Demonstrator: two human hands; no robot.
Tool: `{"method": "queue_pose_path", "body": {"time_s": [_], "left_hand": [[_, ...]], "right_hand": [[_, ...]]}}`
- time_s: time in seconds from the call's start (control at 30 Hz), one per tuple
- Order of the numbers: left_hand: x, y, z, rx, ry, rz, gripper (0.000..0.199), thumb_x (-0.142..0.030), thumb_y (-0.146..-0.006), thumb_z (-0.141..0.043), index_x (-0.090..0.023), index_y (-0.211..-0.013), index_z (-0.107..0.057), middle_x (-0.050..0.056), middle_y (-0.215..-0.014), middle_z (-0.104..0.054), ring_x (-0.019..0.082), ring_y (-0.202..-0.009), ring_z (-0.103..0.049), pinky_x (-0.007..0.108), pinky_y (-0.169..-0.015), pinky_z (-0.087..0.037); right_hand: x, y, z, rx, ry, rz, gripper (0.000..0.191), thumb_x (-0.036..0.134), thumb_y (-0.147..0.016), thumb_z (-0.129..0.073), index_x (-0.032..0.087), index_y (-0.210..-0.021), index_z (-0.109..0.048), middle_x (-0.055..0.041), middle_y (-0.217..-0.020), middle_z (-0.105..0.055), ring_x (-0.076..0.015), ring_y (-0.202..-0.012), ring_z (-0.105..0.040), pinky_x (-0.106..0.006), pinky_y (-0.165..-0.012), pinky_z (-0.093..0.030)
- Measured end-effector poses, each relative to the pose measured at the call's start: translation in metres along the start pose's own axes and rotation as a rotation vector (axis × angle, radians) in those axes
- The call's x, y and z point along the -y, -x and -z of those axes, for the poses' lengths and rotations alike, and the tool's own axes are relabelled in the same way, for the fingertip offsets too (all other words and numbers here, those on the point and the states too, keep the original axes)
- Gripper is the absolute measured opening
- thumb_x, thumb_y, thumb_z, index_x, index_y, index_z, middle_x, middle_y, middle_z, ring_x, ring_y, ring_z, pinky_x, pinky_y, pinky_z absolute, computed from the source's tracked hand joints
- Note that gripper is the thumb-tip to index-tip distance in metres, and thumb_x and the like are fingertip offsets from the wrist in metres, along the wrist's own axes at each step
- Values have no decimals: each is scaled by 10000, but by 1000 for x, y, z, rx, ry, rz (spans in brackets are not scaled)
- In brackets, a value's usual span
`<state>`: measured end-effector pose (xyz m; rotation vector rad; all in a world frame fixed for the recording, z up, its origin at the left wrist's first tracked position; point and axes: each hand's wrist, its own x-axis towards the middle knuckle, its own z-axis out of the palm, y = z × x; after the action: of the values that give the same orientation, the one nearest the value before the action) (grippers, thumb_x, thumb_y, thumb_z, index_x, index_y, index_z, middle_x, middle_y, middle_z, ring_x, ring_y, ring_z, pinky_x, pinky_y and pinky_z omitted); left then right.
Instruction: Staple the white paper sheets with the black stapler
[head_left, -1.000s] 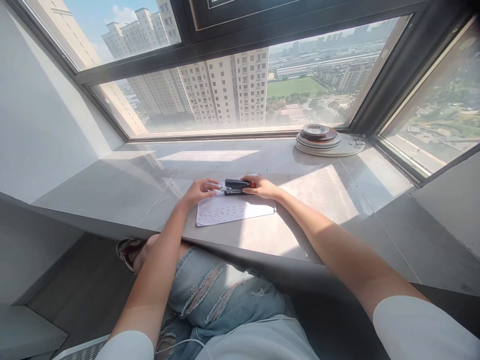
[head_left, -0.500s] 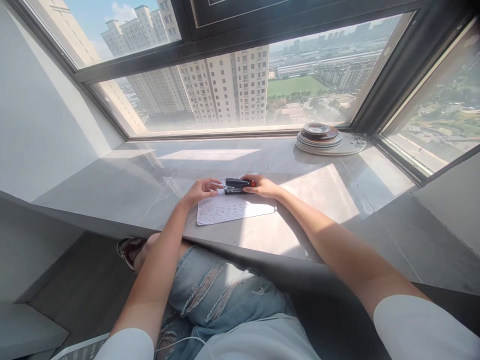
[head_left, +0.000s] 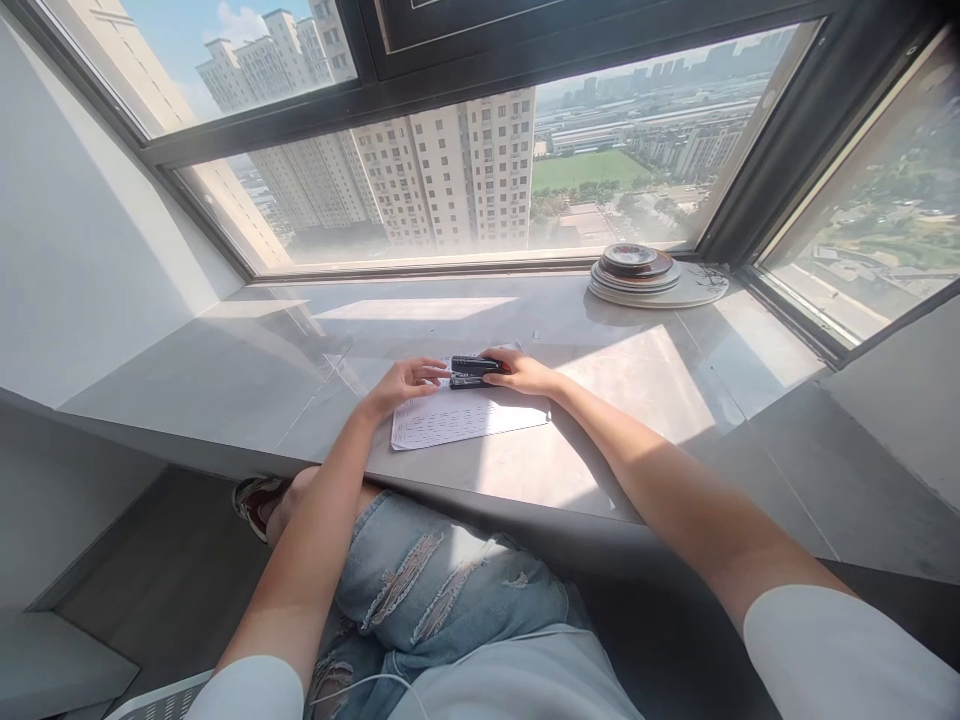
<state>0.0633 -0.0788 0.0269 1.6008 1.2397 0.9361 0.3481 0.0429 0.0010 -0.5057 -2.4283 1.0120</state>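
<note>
A black stapler lies over printed white paper sheets on the grey tiled sill. My right hand is wrapped round the stapler's rear end, thumb on the near side and fingers on the far side. At the stapler's front end is my left hand, its fingers stretched toward the tip and the thumb apart from them. The fingertips reach the nose of the stapler; whether they press on it I cannot tell. The stapler's jaws look parted at the front. Part of the paper is hidden beneath the stapler and hands.
A stack of plates stands on the sill at the back right, near the window frame. Below the sill's front edge are my legs in torn jeans. A white perforated basket shows at the lower left.
My left fingertips have shifted slightly right, onto the stapler's nose. The red spot at the stapler's rear is now mostly covered by my right hand. The view has drifted slightly.
</note>
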Motion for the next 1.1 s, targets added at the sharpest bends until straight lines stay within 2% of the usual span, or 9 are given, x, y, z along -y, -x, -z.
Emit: {"method": "queue_pose_path", "body": {"time_s": [0.3,0.87,1.1], "left_hand": [[5,-3,-1,25,16,-18,561,-402,-776,-833,-189,-1272,-681,157,-1261,-722,250,-1055,-675,437,-1006,-511],[2,-3,-4,102,55,-60,544,-361,-801,-808,-189,-1302,-684,173,-1340,-677,287,-1148,-653,454,-1025,-494],[-4,-3,-6,61,-10,-45,511,-429,-824,-784,-198,-1271,-694,153,-1299,-704,287,-1145,-662,453,-1025,-499]], "right_hand": [[1,-1,0,2,-9,0,468,442,-921,-585,205,-1324,-611,-86,-1249,-692,-269,-1097,-627,-404,-956,-491],[0,0,-2,4,-5,6,464,439,-919,-594,212,-1323,-605,-76,-1238,-689,-263,-1092,-634,-380,-940,-491],[3,-1,-3,-21,1,-33,446,450,-901,-630,232,-1290,-626,-59,-1202,-705,-250,-1060,-647,-354,-919,-495]]}}
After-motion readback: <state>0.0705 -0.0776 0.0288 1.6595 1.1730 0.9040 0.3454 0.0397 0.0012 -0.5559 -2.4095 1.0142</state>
